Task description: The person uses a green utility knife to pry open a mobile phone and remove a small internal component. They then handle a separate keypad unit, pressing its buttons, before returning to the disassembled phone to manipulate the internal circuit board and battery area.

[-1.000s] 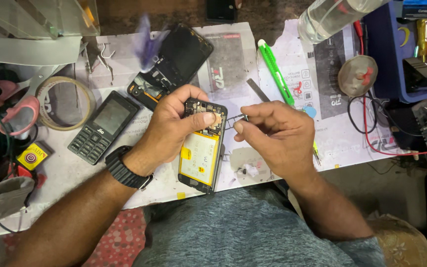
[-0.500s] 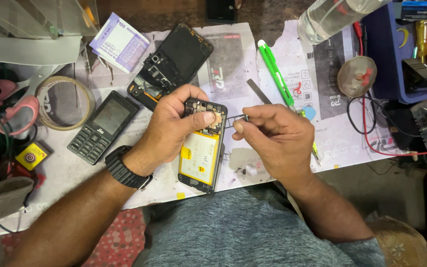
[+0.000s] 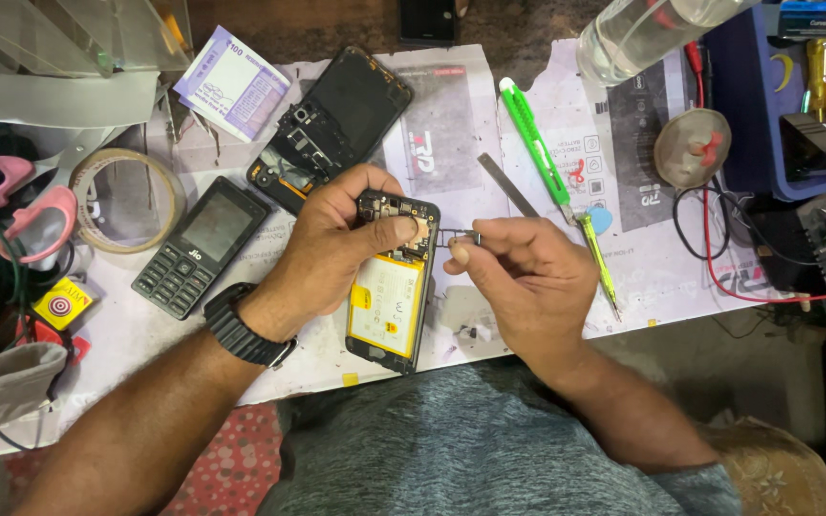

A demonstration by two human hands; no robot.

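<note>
Head view: left hand [image 3: 336, 244], black watch at the wrist, closed around the top of the opened black smartphone with the yellow battery [image 3: 392, 287], thumb pressed on the circuit board, phone resting on the paper-covered table [image 3: 451, 153] just before the body. Right hand [image 3: 527, 277] pinched shut on thin metal tweezers [image 3: 459, 234], tips touching the phone's upper right edge, same as half a second ago. Only change: purple-and-white banknote [image 3: 233, 83], newly settled at the upper left beside the detached black phone frame [image 3: 332, 129].

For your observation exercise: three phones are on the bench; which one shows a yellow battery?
The opened phone under the left hand; the keypad phone and the dark dismantled one show none.
</note>
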